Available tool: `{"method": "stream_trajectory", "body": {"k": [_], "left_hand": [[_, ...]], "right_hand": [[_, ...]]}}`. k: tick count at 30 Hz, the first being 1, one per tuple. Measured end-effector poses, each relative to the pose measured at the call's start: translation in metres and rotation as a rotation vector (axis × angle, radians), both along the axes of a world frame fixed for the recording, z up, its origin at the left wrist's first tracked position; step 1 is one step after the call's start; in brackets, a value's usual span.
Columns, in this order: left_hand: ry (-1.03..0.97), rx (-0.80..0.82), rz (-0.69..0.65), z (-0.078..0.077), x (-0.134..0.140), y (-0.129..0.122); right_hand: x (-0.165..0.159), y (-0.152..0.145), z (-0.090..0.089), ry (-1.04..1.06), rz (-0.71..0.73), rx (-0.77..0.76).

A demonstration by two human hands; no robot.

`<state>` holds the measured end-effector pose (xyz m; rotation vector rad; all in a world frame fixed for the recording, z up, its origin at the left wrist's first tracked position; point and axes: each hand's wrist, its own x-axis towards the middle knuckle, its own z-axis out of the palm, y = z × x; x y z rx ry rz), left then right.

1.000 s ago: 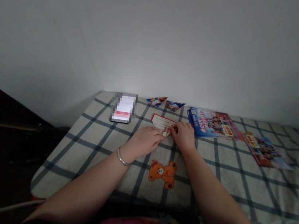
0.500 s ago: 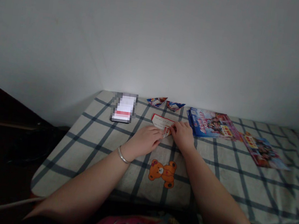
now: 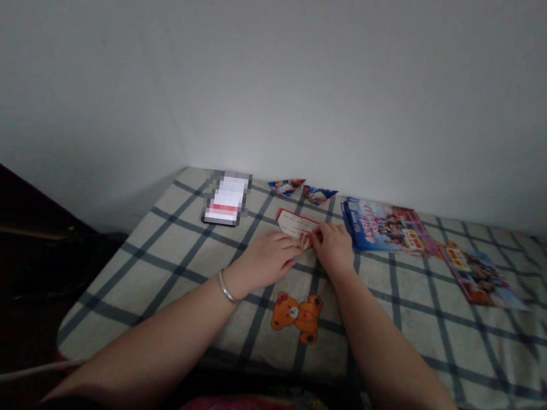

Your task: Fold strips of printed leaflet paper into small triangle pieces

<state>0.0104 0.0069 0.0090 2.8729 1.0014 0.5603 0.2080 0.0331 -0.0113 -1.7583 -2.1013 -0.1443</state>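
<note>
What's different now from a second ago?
The left hand has slid slightly right along the near edge of the folded paper. Nothing was visibly taken up or let go. The right hand stays on the paper; the phone and leaflet stack look unmoved.

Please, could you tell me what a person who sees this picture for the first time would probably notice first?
Probably the bright, pixelated phone at the back left of the checked cloth catches the eye first. Next comes the orange bear at the cloth's front middle. Just beyond it, the left hand and right hand touch a red-edged folded paper.
</note>
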Motion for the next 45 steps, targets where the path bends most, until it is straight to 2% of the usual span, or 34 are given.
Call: {"method": "stream_trajectory", "body": {"k": [7, 13, 18, 27, 37, 45], "left_hand": [[0.061, 0.032, 0.088, 0.004, 0.005, -0.017], [0.079, 0.061, 0.143, 0.002, 0.004, -0.018], [0.076, 0.058, 0.179, -0.003, 0.000, -0.016], [0.105, 0.000, 0.156, -0.005, -0.001, -0.012], [0.108, -0.035, 0.107, -0.002, -0.008, -0.008], [0.132, -0.002, 0.122, 0.001, -0.009, -0.007]], "right_hand": [[0.000, -0.012, 0.004, 0.105, 0.042, 0.095], [0.006, -0.026, 0.009, 0.106, 0.251, -0.005], [0.005, -0.025, 0.011, 0.098, 0.319, -0.023], [-0.005, -0.031, 0.020, -0.067, 0.361, 0.005], [-0.015, -0.034, 0.027, -0.142, 0.272, -0.074], [-0.012, -0.037, 0.031, -0.112, 0.311, -0.106]]}}
